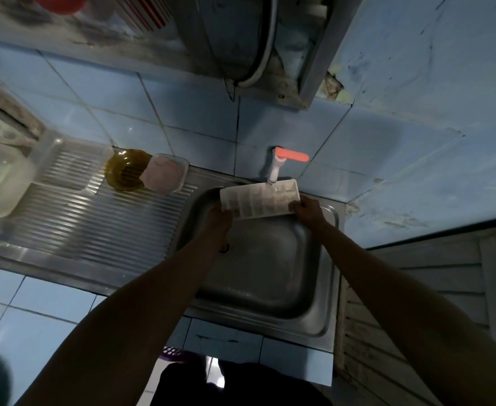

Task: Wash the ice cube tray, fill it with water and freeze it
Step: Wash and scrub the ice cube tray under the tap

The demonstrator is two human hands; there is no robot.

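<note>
A white ice cube tray is held level over the steel sink basin, right under the spout of a white tap with an orange-red handle. My left hand grips the tray's left end. My right hand grips its right end. The tray's compartments face up. Whether water is running is too dim to tell.
A ribbed steel drainboard lies left of the basin. On it stand an amber glass dish, a pale lidded container and a clear plastic tub. Blue tiled wall behind; a shelf hangs overhead. Wooden slats stand to the right.
</note>
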